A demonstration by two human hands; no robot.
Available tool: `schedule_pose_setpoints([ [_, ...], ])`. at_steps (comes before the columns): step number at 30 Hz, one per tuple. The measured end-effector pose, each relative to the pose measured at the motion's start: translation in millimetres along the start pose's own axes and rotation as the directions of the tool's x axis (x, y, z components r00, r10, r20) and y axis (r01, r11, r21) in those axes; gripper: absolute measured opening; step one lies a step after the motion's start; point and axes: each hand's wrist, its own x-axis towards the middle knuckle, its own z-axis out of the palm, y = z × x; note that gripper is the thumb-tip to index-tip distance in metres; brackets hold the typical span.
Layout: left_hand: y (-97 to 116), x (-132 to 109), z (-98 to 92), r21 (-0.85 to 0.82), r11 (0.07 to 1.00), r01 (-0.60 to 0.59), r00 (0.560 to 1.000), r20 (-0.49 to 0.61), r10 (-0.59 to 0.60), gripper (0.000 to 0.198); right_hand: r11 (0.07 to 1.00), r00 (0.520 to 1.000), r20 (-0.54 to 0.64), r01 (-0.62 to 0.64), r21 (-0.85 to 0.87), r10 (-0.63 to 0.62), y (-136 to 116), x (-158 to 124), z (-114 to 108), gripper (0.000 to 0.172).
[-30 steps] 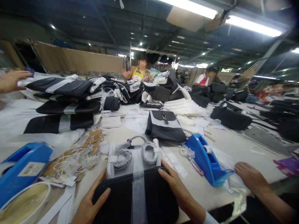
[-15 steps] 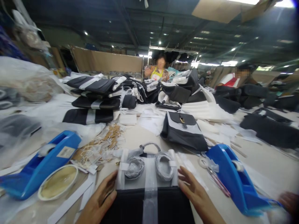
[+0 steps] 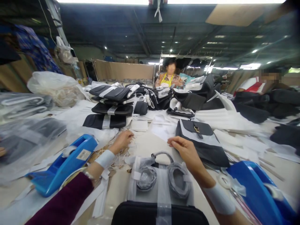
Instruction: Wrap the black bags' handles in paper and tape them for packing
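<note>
Blue plastic forms the tape dispenser (image 3: 59,168) at ten o'clock on the table (image 3: 145,145), standing beside the person's left forearm, which wears a maroon sleeve (image 3: 67,197) and a pale band at the wrist. Toward eleven, the left hand (image 3: 122,140) is over the loose heap of stringed tags (image 3: 123,153); its grip is narrow, fingers curled in and tips near one another, but whether it pinches a tag cannot be told. Farther off at eleven rises a stack of dark bags (image 3: 122,109), each bound with a pale strip.

Nearest the person, at twelve, lies the black bag (image 3: 136,215), with two plastic-wrapped coils (image 3: 153,178) on its grey panel and a translucent strip down its middle; neither hand's fingers are on it. Near one o'clock, the right hand (image 3: 185,150) reaches past the coils, its grip loosely bent with little room between the fingertips; whether they meet or hold anything cannot be told. Just beyond it sits the flap bag (image 3: 203,150) with a gold-coloured buckle; contact between them is unclear. Between two and three stands another blue dispenser (image 3: 252,184).
</note>
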Motion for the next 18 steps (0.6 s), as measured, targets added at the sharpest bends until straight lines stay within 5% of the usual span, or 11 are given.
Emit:
schedule_pose_setpoints([
  [6, -19.5, 64.1, 24.5, 0.120, 0.993, 0.022, 0.997, 0.077, -0.031, 0.014, 0.999, 0.998, 0.067, 0.003, 0.049, -0.007, -2.3, 31.2, 11.3, 0.026],
  [13, -7.3, 89.5, 60.9, 0.122, 0.992, 0.033, 0.992, 0.114, -0.047, 0.025, 0.991, 0.996, 0.085, 0.007, 0.133, -0.018, 3.1, 43.1, 14.1, 0.025],
  [18, -1.9, 93.6, 46.6, -0.089, 0.996, 0.028, 1.000, 0.014, -0.027, 0.023, 0.988, 0.995, 0.102, 0.009, 0.152, -0.025, 10.0, 48.2, 8.9, 0.025],
])
